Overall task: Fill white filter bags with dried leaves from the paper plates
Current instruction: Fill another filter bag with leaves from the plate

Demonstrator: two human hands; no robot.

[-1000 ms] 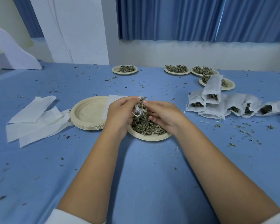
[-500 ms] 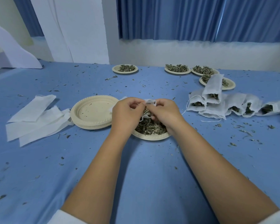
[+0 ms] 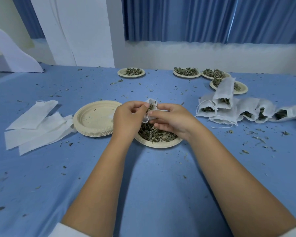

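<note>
A blue-covered table (image 3: 152, 194) fills most of the view, sprinkled with leaf crumbs. On its right side lies a heap of filled bags (image 3: 244, 108), mouths facing the camera with dark leaves showing inside; one of them leans over a plate behind. On the left, several flat empty bags (image 3: 36, 127) overlap each other, their ends touching a stack of empty plates (image 3: 94, 117). Just right of that stack sits the near plate (image 3: 159, 145), heaped with dried leaves (image 3: 154, 133). Four far plates (image 3: 186, 76) of leaves stand along the back edge.

Above the near plate the left hand (image 3: 126, 118) and right hand (image 3: 173, 118) meet, each pinching the gathered top of one white filter bag (image 3: 152, 103) between thumb and fingertips. Leaves show in the bag's crumpled mouth. The right hand's lower fingers curl down over the leaf heap; whether they hold any leaves cannot be told. A thin string loop (image 3: 145, 120) hangs between the hands.
</note>
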